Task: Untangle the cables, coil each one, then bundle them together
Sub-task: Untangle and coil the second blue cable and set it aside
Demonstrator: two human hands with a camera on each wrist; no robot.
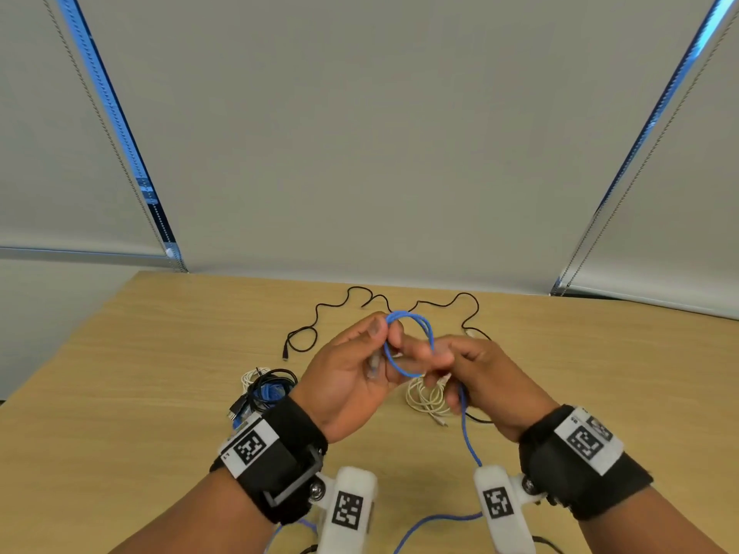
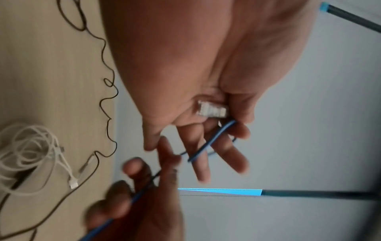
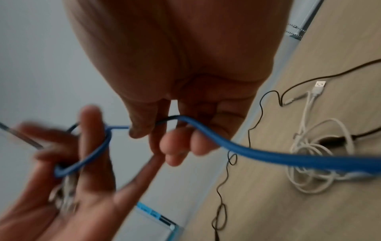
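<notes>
My two hands hold a blue cable [image 1: 408, 313] in the air above the wooden table [image 1: 160, 393]. The left hand [image 1: 384, 345] has small loops of it wound round its fingers, and the clear plug [image 2: 212, 110] lies against its palm. The right hand [image 1: 440, 365] curls its fingers round the same blue cable [image 3: 268, 154] just beside the loops. From there the cable trails down toward me, off the table's near edge. In the left wrist view the loops [image 2: 212, 141] cross my fingers.
A thin black cable [image 1: 360, 297] snakes loose across the far table. A loosely coiled white cable [image 1: 424, 397] with a USB plug [image 3: 319, 86] lies under my right hand. A bundle of black, blue and white cables [image 1: 268, 387] sits at my left wrist.
</notes>
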